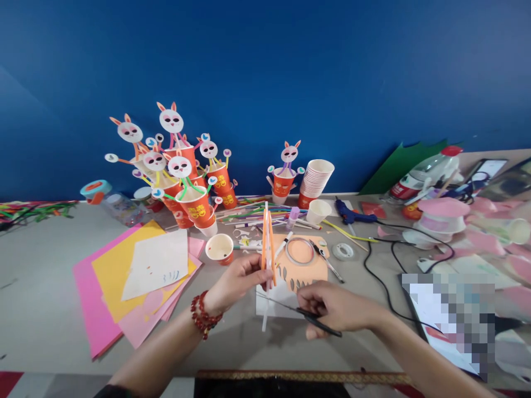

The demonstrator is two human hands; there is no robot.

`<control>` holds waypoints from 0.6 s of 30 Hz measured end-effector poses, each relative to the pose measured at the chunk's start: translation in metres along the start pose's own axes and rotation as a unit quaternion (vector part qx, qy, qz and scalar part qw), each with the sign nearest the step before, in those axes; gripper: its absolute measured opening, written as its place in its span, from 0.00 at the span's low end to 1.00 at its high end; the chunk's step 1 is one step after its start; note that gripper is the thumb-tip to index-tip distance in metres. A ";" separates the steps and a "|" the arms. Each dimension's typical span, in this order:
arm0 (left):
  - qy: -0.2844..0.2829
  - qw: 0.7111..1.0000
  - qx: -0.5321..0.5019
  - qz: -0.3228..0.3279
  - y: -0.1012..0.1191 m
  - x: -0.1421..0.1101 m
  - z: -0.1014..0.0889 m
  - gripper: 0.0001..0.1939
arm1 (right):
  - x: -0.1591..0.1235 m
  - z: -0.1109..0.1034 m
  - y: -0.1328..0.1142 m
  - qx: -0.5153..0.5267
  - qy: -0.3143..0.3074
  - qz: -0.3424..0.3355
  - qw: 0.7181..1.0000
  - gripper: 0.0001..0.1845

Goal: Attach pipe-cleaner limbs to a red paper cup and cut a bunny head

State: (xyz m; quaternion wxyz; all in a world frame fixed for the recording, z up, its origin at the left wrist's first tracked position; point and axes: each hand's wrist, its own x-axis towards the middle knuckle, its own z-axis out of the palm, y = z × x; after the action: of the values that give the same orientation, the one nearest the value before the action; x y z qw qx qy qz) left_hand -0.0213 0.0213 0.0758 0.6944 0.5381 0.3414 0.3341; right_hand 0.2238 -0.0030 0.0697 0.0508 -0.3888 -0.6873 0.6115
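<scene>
Strips (264,243) are pinched in the left hand (239,276); the right hand (334,305) grips scissors (307,315), blades by the strips' near end.

Scissors (318,321) partly hidden; screen (435,326) partly pixelated.

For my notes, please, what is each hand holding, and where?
Left hand: orange strips near lower ends, white strip near middle; right hand: scissors, by the handles.

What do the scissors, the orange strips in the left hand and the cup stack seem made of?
Scissors: the thin grey blades suggest metal; the smooth black handles look like plastic.
Orange strips: smooth and slim, plausibly plastic, though stiff paper can't be ruled out.
Cup stack: probably paper, judging by the matte white, nested rims.
</scene>
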 end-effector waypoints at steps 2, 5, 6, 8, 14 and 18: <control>-0.003 1.000 0.002 -0.002 0.000 0.000 0.000 0.15 | 0.000 -0.001 -0.001 0.000 0.000 0.001 1.000 0.26; -0.015 1.000 0.008 -0.006 0.001 0.001 0.000 0.15 | 0.001 -0.002 -0.003 -0.001 -0.006 0.000 1.000 0.25; -0.018 1.000 0.010 -0.006 0.002 0.001 0.000 0.15 | 0.001 -0.003 -0.003 -0.001 -0.009 0.001 1.000 0.25; -0.021 1.000 0.012 -0.007 0.002 0.002 -0.001 0.15 | 0.001 -0.003 -0.004 0.003 -0.015 0.005 1.000 0.25; -0.029 0.999 0.017 -0.008 0.002 0.002 -0.001 0.14 | 0.002 -0.004 -0.004 -0.008 -0.017 0.004 1.000 0.24; -0.030 0.999 0.015 -0.015 0.002 0.002 -0.001 0.16 | 0.004 -0.005 -0.001 -0.008 -0.024 0.014 1.000 0.25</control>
State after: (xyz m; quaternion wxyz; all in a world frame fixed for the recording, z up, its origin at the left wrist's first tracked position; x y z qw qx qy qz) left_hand -0.0211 0.0233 0.0773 0.7009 0.5534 0.3334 0.3022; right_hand 0.2231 0.0031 0.0702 0.0225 -0.3834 -0.6880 0.6158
